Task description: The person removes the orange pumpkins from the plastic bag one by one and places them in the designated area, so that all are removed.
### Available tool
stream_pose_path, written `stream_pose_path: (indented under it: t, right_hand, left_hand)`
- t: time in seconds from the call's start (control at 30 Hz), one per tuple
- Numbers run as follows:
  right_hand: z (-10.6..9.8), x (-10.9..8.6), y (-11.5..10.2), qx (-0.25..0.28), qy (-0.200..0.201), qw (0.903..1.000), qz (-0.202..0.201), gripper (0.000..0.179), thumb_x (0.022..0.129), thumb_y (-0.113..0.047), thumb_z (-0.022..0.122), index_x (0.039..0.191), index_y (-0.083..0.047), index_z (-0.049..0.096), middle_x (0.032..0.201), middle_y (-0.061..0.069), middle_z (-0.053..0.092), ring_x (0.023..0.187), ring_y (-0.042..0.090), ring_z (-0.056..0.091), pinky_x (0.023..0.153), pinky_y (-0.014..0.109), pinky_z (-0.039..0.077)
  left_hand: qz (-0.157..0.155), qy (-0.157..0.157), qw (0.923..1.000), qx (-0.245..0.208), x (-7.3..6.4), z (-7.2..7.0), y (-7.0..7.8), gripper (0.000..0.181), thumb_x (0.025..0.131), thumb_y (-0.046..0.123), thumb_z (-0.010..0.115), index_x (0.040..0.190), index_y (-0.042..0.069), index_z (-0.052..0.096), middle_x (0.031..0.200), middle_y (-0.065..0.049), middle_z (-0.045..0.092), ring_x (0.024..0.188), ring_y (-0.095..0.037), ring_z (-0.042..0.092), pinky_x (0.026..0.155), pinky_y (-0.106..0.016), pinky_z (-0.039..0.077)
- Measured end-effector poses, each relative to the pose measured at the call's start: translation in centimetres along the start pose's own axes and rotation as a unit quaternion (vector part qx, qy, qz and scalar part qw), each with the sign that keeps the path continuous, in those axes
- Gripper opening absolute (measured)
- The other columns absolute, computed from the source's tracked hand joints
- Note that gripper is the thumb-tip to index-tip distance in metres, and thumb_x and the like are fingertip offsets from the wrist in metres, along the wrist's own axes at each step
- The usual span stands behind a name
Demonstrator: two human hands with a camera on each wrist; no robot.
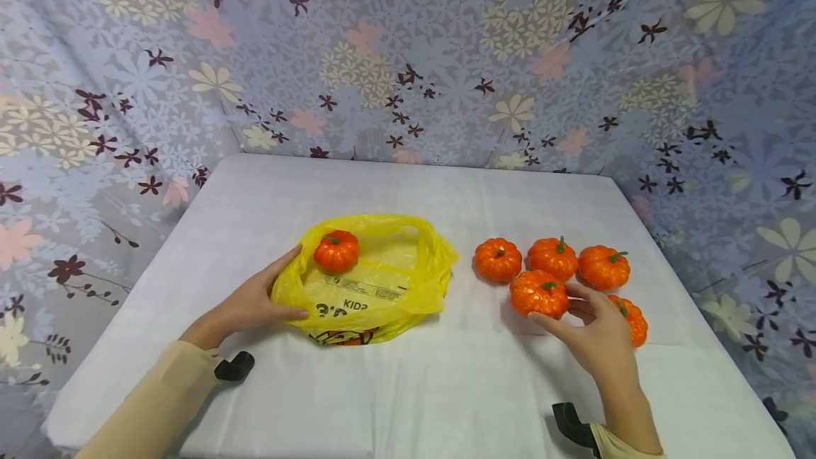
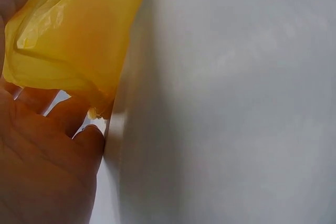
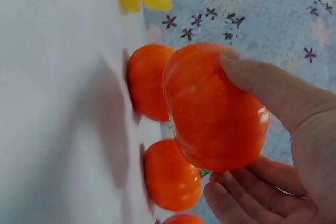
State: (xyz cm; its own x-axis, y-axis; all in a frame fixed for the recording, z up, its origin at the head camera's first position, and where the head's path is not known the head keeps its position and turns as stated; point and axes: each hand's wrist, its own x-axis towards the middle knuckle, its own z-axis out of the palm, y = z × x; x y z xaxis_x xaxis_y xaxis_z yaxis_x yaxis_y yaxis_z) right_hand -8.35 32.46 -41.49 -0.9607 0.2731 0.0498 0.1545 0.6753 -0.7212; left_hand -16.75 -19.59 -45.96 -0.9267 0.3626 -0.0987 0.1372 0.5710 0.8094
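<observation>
A yellow plastic bag (image 1: 376, 314) with dark lettering lies with its mouth open at the middle of the table. One small orange toy pumpkin (image 1: 336, 252) sits inside it, toward the left. My left hand (image 1: 258, 301) holds the bag's left side, thumb at the near rim; in the left wrist view, fingers (image 2: 71, 116) curl by the yellow plastic. To the right, my right hand (image 1: 596, 328) grips another orange pumpkin (image 1: 538, 295) between thumb and fingers. The right wrist view shows this held pumpkin (image 3: 215, 108) raised above the white tabletop.
Several more pumpkins stand on the right: one nearest the bag (image 1: 498, 260), a middle one (image 1: 551, 258), a far-right one (image 1: 603, 267), and one partly behind my right hand (image 1: 631, 321). A white cloth covers the table (image 1: 408, 190). Floral fabric (image 1: 408, 55) hangs behind.
</observation>
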Motion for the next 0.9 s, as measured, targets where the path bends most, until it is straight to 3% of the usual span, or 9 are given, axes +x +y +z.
stream_pose_path:
  t: [0.03, 0.13, 0.33, 0.67, 0.9]
  right_hand:
    - [-0.1, -0.1, 0.3, -0.005, 0.006, 1.0, 0.002, 0.093, 0.074, -0.053, 0.086, 0.143, -0.001, 0.051, 0.133, 0.021, 0.058, 0.117, 0.039, 0.059, 0.094, 0.042, 0.055]
    - [-0.2, -0.5, 1.0, -0.018, 0.019, 0.9996, 0.013, 0.093, 0.074, -0.054, 0.086, 0.142, -0.001, 0.053, 0.13, 0.02, 0.058, 0.114, 0.037, 0.06, 0.093, 0.039, 0.054]
    - [0.0, -1.0, 2.0, -0.043, 0.03, 0.997, 0.057, 0.102, 0.071, -0.06, 0.085, 0.142, 0.004, 0.051, 0.132, 0.026, 0.058, 0.11, 0.037, 0.059, 0.094, 0.054, 0.051]
    - [0.6, -2.2, 2.1, -0.073, 0.055, 0.9907, 0.1, 0.107, 0.073, -0.06, 0.084, 0.145, 0.008, 0.046, 0.131, 0.031, 0.058, 0.104, 0.039, 0.063, 0.088, 0.055, 0.054]
    - [0.9, -2.5, 2.2, -0.096, 0.072, 0.9885, 0.091, 0.1, 0.076, -0.049, 0.087, 0.143, 0.013, 0.045, 0.128, 0.034, 0.056, 0.102, 0.042, 0.063, 0.089, 0.056, 0.053]
  left_hand:
    - [0.0, 0.0, 1.0, 0.001, 0.0, 0.0, 0.0, 0.116, 0.074, 0.041, 0.09, 0.163, 0.028, 0.016, 0.166, -0.015, 0.018, 0.149, -0.044, 0.015, 0.115, -0.069, 0.013]
    - [-0.004, -0.002, 1.0, 0.002, 0.0, 0.1, 0.1, 0.116, 0.074, 0.041, 0.09, 0.163, 0.027, 0.016, 0.166, -0.015, 0.018, 0.149, -0.043, 0.015, 0.115, -0.069, 0.012]
    - [-0.012, -0.004, 0.9999, 0.005, 0.1, 0.1, 0.1, 0.118, 0.073, 0.043, 0.09, 0.163, 0.03, 0.015, 0.166, -0.014, 0.018, 0.149, -0.043, 0.016, 0.115, -0.069, 0.013]
    - [-0.015, -0.006, 0.9999, 0.001, 0.0, 0.0, 0.0, 0.118, 0.074, 0.042, 0.09, 0.163, 0.03, 0.015, 0.166, -0.016, 0.017, 0.149, -0.044, 0.014, 0.115, -0.069, 0.011]
    - [-0.014, -0.007, 0.9999, -0.004, -0.2, 0.0, 0.2, 0.116, 0.075, 0.038, 0.09, 0.163, 0.029, 0.015, 0.166, -0.017, 0.017, 0.149, -0.045, 0.014, 0.115, -0.069, 0.011]
